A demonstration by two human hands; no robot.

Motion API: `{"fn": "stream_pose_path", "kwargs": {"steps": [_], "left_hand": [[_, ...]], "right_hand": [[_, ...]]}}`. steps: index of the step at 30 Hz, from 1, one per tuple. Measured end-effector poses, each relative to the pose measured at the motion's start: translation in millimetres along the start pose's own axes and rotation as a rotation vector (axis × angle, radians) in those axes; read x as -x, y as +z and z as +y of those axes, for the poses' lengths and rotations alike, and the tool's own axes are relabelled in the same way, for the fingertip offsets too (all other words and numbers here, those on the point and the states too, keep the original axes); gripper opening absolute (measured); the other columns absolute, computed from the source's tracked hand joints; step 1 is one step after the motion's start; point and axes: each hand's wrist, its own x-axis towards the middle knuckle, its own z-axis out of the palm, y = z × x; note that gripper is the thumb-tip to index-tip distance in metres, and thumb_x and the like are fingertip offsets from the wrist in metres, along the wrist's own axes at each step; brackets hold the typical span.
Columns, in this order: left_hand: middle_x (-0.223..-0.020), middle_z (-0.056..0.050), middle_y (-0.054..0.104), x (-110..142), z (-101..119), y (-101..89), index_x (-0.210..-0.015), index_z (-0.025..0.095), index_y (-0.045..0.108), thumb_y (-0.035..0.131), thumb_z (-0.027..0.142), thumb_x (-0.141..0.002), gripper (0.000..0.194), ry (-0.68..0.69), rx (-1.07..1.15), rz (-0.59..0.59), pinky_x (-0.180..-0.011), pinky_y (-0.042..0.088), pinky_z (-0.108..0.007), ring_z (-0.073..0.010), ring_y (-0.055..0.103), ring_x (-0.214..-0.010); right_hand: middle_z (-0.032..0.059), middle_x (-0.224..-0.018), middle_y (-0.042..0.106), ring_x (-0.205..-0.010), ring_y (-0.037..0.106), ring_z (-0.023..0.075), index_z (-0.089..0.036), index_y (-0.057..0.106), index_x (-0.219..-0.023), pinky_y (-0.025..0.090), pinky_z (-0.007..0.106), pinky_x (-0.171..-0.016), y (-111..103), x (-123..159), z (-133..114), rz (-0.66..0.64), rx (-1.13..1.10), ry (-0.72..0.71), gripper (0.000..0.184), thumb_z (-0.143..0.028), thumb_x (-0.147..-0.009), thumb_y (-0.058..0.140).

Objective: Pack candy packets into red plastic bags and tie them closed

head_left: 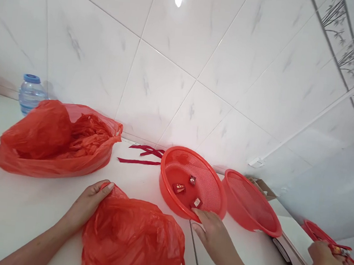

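Observation:
My left hand (pixel 89 202) rests on the upper left edge of a red plastic bag (pixel 132 239) lying on the white counter, with its fingers curled over the bag's rim. My right hand (pixel 212 233) touches the near rim of a red mesh basket (pixel 172 178), its fingers pressed against the rim. Inside that basket lie three small red wrapped pieces (pixel 179 188).
A larger open red bag (pixel 56 141) lies at the left, with a water bottle (pixel 31 93) behind it. Red ribbons (pixel 145 152) lie by the tiled wall. A second red basket (pixel 252 201) stands to the right. Another person's hand (pixel 324 259) works at the far right.

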Motion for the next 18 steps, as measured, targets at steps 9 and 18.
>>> {"fn": "stream_pose_path", "kwargs": {"steps": [9, 18], "left_hand": [[-0.054, 0.005, 0.051, 5.4, 9.6, 2.9, -0.064, 0.019, 0.047, 0.064, 0.049, -0.072, 0.035, -0.016, 0.124, 0.097, -0.043, 0.041, -0.021, -0.0109, 0.046, -0.045], [-0.057, 0.002, 0.059, 4.7, 8.1, 2.4, -0.068, 0.019, 0.053, 0.066, 0.052, -0.068, 0.035, 0.045, 0.21, 0.236, -0.043, 0.044, -0.023, -0.0146, 0.055, -0.047]], "right_hand": [[0.008, -0.107, 0.065, -0.094, 0.062, 0.0232, -0.021, 0.057, -0.12, 0.051, 0.037, -0.082, 2.6, 81.0, 10.9, -0.026, 0.043, 0.119, 0.033, -0.032, -0.091, 0.043], [0.0045, -0.101, 0.069, -0.093, 0.065, 0.0234, -0.028, 0.069, -0.103, 0.052, 0.029, -0.081, -0.3, 152.9, 37.6, -0.148, -0.061, 0.316, 0.033, -0.027, -0.072, 0.059]]}}
